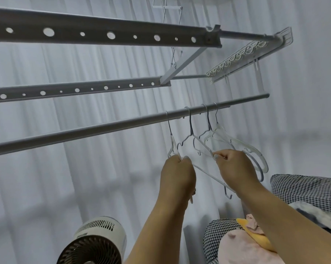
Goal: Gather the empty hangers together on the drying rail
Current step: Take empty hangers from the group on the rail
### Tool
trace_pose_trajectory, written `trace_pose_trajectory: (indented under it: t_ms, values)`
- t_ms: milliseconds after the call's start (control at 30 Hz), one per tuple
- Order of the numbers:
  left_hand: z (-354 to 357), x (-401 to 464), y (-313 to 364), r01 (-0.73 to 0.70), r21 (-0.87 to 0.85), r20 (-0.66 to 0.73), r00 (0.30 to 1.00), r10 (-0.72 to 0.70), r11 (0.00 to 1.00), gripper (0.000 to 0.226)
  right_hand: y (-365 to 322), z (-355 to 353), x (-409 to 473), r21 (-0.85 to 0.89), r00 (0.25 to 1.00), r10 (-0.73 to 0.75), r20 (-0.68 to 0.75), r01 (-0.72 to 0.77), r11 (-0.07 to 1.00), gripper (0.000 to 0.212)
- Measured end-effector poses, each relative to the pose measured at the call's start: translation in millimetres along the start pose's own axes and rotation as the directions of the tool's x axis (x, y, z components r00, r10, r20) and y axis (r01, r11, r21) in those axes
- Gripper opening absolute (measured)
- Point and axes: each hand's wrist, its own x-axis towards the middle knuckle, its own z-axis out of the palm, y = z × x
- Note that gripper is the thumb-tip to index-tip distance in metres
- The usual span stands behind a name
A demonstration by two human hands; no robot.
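Note:
A round grey drying rail (pixel 96 130) runs from lower left up to the right. Several empty hangers hang from its right part. My left hand (pixel 177 175) grips the leftmost clear hanger (pixel 172 143) by its lower frame. My right hand (pixel 235 164) pinches the arm of a grey wire hanger (pixel 191 130) hooked beside it. Two more hangers, one grey (pixel 208 126) and one clear plastic (pixel 237 142), hang close together further right, their arms reaching behind my right hand.
Two perforated grey bars (pixel 80 33) (pixel 75 90) run above the rail, with a white clip rack (pixel 240 60) at the right end. White curtains fill the background. A round fan (pixel 96 242) stands lower left. Houndstooth fabric (pixel 305 189) and pink and yellow laundry (pixel 242 246) lie lower right.

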Motion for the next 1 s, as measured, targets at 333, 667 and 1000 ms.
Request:
trace_pose_trajectory:
  t_ms: [333,667,1000]
  values:
    - [24.7,11.7,3.8,0.015,0.024,0.027,1.0,-0.015,1.0,0.019,8.0,-7.3,5.0,-0.009,1.0,0.017,0.0,-0.017,1.0,0.027]
    - [37.2,17.4,6.4,0.027,0.041,0.026,0.999,-0.028,0.999,0.017,11.2,-12.1,6.5,-0.006,1.0,0.002,-0.006,-0.002,1.0,0.028]
    - [44.6,17.9,8.1,0.027,0.059,0.008,1.0,-0.027,0.998,0.025,15.4,-17.5,8.3,-0.001,1.0,0.009,0.021,-0.009,1.0,0.026]
